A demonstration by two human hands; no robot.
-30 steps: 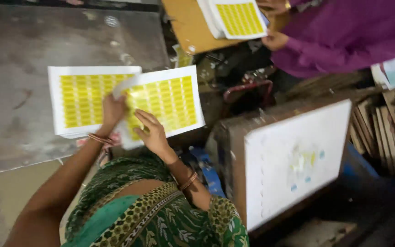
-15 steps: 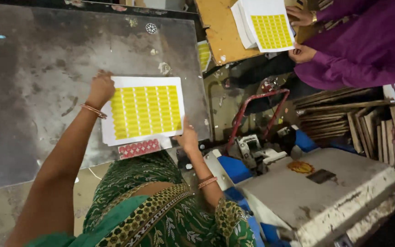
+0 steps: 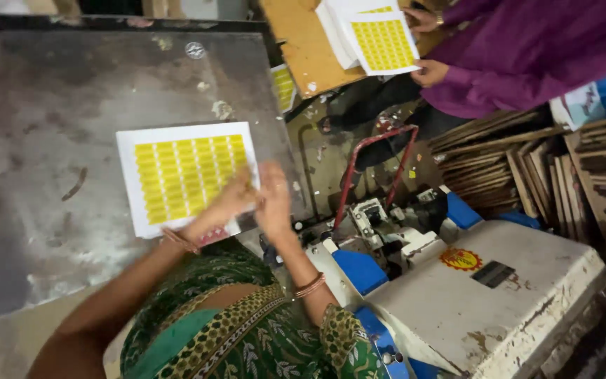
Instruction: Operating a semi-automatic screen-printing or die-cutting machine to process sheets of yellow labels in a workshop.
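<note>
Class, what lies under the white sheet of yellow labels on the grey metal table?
Under the white sheet of yellow labels, a pink-patterned edge peeks out; the rest is covered.

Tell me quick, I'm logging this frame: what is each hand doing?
Left hand: blurred, on the yellow label sheet; grip cannot be told.
Right hand: blurred at the sheet's corner; grip cannot be told.
</note>
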